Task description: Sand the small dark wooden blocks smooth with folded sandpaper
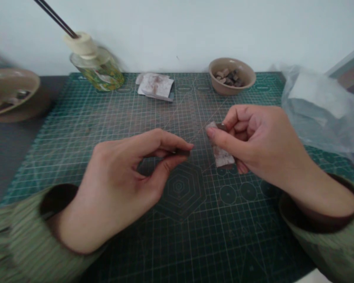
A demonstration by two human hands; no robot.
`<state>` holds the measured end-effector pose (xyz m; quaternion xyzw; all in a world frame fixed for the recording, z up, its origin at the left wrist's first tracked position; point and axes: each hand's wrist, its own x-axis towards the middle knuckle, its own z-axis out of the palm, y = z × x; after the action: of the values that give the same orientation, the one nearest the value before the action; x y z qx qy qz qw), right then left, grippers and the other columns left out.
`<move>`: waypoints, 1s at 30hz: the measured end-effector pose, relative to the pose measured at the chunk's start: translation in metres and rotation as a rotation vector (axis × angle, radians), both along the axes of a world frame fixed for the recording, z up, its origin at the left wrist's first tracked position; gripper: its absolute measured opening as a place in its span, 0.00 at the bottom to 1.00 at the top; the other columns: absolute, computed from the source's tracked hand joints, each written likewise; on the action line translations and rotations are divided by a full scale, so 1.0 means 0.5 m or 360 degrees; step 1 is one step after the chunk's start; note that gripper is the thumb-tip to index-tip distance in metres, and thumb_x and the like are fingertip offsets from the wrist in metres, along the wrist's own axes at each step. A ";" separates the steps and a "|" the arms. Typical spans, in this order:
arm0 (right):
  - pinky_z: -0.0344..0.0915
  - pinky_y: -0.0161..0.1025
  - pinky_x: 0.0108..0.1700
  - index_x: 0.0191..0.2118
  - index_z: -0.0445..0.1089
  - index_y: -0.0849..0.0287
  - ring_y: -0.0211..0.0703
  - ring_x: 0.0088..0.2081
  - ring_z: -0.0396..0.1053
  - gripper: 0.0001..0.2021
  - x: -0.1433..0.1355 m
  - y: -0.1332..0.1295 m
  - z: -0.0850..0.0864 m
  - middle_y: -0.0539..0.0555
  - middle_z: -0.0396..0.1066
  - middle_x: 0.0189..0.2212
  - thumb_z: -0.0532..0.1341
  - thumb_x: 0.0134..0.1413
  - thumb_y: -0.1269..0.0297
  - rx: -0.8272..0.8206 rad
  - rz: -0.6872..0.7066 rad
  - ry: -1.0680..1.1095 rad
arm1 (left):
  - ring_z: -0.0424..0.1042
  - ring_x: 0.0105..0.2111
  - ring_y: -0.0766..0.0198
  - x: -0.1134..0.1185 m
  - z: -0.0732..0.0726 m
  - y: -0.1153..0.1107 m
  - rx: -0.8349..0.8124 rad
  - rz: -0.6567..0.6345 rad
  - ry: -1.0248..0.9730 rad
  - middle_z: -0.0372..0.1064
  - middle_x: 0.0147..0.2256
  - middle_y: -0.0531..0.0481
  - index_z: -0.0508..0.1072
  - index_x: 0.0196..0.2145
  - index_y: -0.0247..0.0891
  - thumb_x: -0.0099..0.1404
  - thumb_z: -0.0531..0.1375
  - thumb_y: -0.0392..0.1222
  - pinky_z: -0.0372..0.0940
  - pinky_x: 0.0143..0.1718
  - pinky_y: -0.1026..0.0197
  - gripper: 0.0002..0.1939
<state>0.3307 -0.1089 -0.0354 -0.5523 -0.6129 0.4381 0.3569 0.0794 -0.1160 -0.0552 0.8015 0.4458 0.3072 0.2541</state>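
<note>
My left hand (129,173) pinches a small dark brown piece (183,152) between thumb and fingertips; most of the piece is covered, so its kind is unclear. To its right, my right hand (253,137) is closed on a folded strip of worn sandpaper (222,153), pale with brown smudges, its lower end hanging below the thumb. A dark edge shows at the top of the strip, near the index finger. The two hands are apart, both held over the green cutting mat (179,236).
Smudged pale sheets (156,85) lie stacked at the back. A brown bowl (233,88) of small chunks stands behind my right hand; another bowl (23,108) is far left. A reed diffuser bottle (100,70) stands back left, a clear plastic bag (321,106) at right.
</note>
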 end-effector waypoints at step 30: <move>0.58 0.29 0.20 0.32 0.71 0.56 0.31 0.20 0.65 0.18 -0.002 -0.014 -0.001 0.42 0.71 0.21 0.80 0.62 0.61 -0.0058 0.0317 0.0197 | 0.89 0.33 0.63 0.021 0.008 0.001 -0.0681 0.0071 -0.0571 0.89 0.34 0.56 0.89 0.38 0.46 0.66 0.78 0.40 0.82 0.36 0.72 0.04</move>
<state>0.3298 -0.1159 -0.0358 -0.4671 -0.6334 0.5157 0.3387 0.0899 -0.1153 -0.0513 0.6524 0.4658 0.3487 0.4856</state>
